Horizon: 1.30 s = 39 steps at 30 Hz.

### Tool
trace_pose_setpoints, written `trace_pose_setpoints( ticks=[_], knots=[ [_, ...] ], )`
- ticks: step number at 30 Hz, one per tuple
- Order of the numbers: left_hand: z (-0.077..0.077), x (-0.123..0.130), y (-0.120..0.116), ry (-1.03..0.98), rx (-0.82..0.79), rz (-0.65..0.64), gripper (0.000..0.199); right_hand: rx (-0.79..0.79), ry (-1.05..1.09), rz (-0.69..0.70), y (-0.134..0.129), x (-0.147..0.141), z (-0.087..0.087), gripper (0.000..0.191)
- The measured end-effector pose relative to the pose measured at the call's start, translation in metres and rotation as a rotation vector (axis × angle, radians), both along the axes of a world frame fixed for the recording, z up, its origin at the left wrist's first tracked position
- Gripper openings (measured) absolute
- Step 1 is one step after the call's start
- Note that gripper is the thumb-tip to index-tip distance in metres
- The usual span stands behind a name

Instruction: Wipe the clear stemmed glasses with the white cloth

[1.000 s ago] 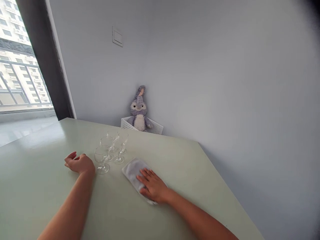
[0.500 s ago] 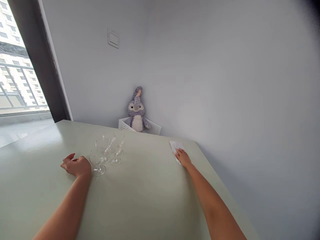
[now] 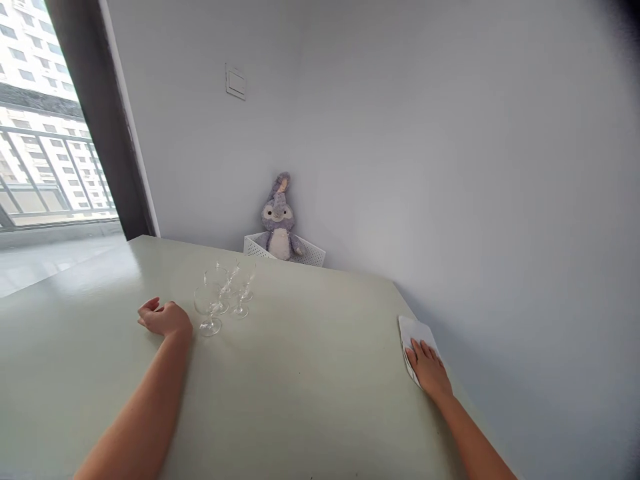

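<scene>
On the right of the table, my right hand [image 3: 429,367] presses down on a folded white cloth [image 3: 414,328], its fingers over the cloth and keeping hold of it. My left hand [image 3: 164,319] rests on the table with its fingers loosely curled and apart, nothing in them. Just right of its wrist stands a cluster of several clear stemmed glasses [image 3: 211,327], all upright. They overlap, so the rear ones are partly hidden. My left hand is close to the front glass; I cannot tell whether they touch.
The pale green table [image 3: 310,333] runs up to a grey wall [image 3: 450,167] at its right. Behind its far edge, a grey plush toy [image 3: 279,223] sits in a white perforated basket [image 3: 313,253]. A window [image 3: 50,153] with a railing outside is at the left.
My right hand has slid the white cloth toward me and to the right along the table's right side. My left hand keeps its place beside the glasses. The view has shifted slightly.
</scene>
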<state>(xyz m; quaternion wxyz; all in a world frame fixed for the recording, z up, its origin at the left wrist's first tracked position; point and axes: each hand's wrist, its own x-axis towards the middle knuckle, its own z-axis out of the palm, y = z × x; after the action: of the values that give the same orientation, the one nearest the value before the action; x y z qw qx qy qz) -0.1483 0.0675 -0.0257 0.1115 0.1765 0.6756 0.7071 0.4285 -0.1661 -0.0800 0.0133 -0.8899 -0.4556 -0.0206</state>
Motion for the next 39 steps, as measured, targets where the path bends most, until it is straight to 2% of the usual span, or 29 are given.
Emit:
trace_pose_setpoints(
  ticks=[4,8,10,13,17,19,20,22,23,24,25,27,31,34,39],
  knots=[
    [0.001,0.000,-0.004,0.023,0.003,0.016,0.031,0.048,-0.049,0.146,-0.021,-0.046,-0.004,0.060],
    [0.003,0.002,-0.010,0.050,0.018,0.041,0.031,0.103,-0.024,0.402,-0.044,-0.111,-0.009,0.061],
    [0.010,0.003,-0.013,0.067,0.034,0.047,0.032,0.127,0.029,0.547,-0.052,-0.146,-0.012,0.058],
    [0.037,0.008,-0.024,0.146,0.103,0.053,0.035,0.117,0.139,0.796,-0.056,-0.195,-0.008,0.059],
    [0.090,0.036,-0.060,0.272,0.342,0.022,0.032,0.069,0.260,1.006,-0.042,-0.241,0.013,0.062],
    [0.104,0.062,-0.088,0.186,0.465,-0.103,0.026,0.053,0.288,1.069,-0.028,-0.254,0.026,0.061],
    [0.106,0.077,-0.103,0.090,0.513,-0.221,0.023,0.050,0.291,1.090,-0.019,-0.259,0.031,0.059],
    [0.096,0.107,-0.128,-0.165,0.529,-0.570,0.014,0.051,0.273,1.108,0.001,-0.263,0.039,0.056],
    [0.087,0.119,-0.136,-0.315,0.484,-0.754,0.013,0.053,0.253,1.101,0.012,-0.264,0.041,0.054],
    [0.077,0.129,-0.141,-0.483,0.403,-0.865,0.012,0.057,0.225,1.077,0.022,-0.264,0.044,0.053],
    [0.066,0.137,-0.141,-0.667,0.299,-0.911,0.013,0.064,0.193,1.037,0.033,-0.264,0.045,0.052],
    [0.048,0.142,-0.131,-0.965,0.117,-0.854,0.018,0.078,0.125,0.930,0.051,-0.265,0.048,0.051],
    [0.026,0.135,-0.095,-1.062,0.068,-0.742,0.024,0.126,-0.003,0.772,0.075,-0.272,0.049,0.052],
    [0.021,0.131,-0.077,-1.100,0.101,-0.704,0.024,0.159,-0.034,0.722,0.081,-0.279,0.045,0.054],
    [0.022,0.130,-0.062,-1.184,0.174,-0.774,0.035,0.159,-0.011,0.660,0.079,-0.278,0.039,0.052]
  ],
)
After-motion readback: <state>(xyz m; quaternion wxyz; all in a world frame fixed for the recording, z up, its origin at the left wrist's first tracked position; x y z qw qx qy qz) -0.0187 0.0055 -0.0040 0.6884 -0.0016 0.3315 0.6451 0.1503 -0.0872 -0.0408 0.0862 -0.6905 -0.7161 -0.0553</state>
